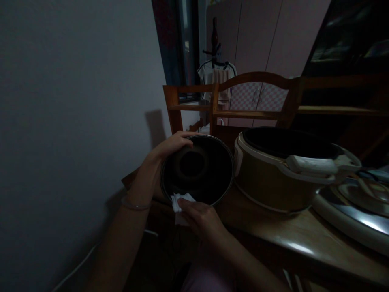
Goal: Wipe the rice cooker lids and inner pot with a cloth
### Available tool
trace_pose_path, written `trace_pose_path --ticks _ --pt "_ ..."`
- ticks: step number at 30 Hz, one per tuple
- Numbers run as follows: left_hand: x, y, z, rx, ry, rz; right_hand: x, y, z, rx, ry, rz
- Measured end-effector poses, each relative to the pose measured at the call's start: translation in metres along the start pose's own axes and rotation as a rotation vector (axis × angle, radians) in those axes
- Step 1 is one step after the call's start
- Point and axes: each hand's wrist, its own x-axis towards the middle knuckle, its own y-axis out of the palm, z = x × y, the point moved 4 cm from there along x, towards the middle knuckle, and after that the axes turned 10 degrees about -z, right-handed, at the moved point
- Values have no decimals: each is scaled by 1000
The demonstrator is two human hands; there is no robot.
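A round, dark inner pot [209,170] is tilted so that its opening faces me, beside a rice-cooker-like body. My left hand [173,146] grips the upper left of its rim, thumb over the inside and fingers behind. At the lower edge of the rim, my right hand [202,217] pinches a white tissue [179,205] against the pot. The tissue folds over the rim, partly inside and partly hanging below it. Some of the right fingers are hidden behind the tissue and pot.
The cream-and-gold cooker body [270,182] stands on the wooden table [273,231] to the right. A shiny lid [358,211] lies further right. Behind is a wooden rack [252,115]; a pale wall [79,101] closes the left side. The room is dim.
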Motion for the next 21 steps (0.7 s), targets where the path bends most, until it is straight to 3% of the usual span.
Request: trace_pose_path --ticks 9,16,21 --pt "-16 -3 -4 -39 -28 7 -4 -14 -7 -61 135 121" --pt "-31 3 -11 -95 -25 2 -2 -4 -11 -227 114 260" --pt "-32 8 -15 -74 1 -11 10 9 2 -137 149 200"
